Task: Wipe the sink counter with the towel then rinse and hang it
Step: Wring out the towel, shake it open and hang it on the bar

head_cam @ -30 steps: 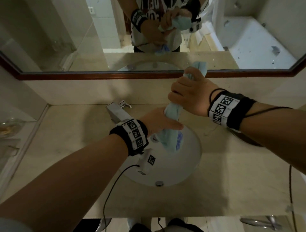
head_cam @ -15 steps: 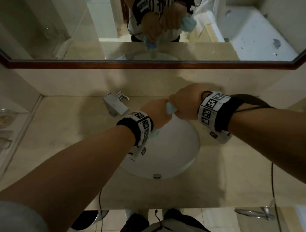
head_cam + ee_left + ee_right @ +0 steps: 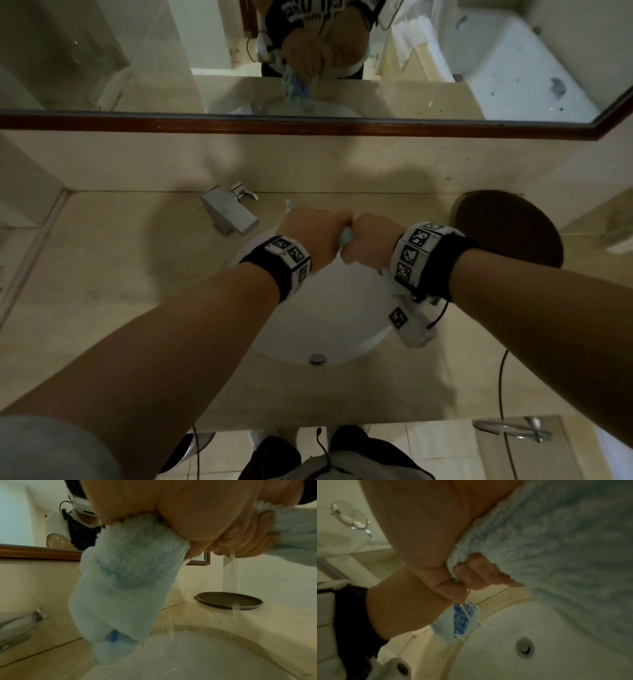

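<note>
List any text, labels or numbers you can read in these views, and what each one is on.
None can be read.
Wristbands: black-and-white square code patterns, no letters or numbers.
Towel: a blue printed patch at its hanging end, seen from the right wrist; too blurred to tell whether it holds words.
Shirt reflected in the mirror: large print, cut off and too blurred to read.
</note>
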The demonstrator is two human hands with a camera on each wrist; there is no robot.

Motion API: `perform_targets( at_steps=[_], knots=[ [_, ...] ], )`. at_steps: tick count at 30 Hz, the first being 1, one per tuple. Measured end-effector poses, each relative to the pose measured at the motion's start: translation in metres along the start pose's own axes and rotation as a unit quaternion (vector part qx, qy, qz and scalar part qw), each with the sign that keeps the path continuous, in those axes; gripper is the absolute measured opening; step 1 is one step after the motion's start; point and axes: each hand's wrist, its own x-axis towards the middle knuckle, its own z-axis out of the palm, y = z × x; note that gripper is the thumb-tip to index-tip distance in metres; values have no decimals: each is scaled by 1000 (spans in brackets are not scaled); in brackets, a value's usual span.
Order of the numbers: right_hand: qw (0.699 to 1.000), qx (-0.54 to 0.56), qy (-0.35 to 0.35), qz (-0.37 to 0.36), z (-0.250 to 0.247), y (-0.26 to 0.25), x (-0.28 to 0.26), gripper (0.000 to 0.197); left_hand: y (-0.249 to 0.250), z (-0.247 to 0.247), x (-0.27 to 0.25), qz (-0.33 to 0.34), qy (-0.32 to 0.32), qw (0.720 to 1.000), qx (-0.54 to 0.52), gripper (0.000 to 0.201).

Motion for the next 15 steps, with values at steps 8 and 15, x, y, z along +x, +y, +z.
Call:
perform_targets(
  at_steps=[8,15],
  knots=[
    [964,256,-45,55,12,7,-7,24,-5,-4,1,45,11,997,59,27],
    [913,386,-109,72,19,14,-14,33,-3,0,-1,84,34,995,50,33]
  ],
)
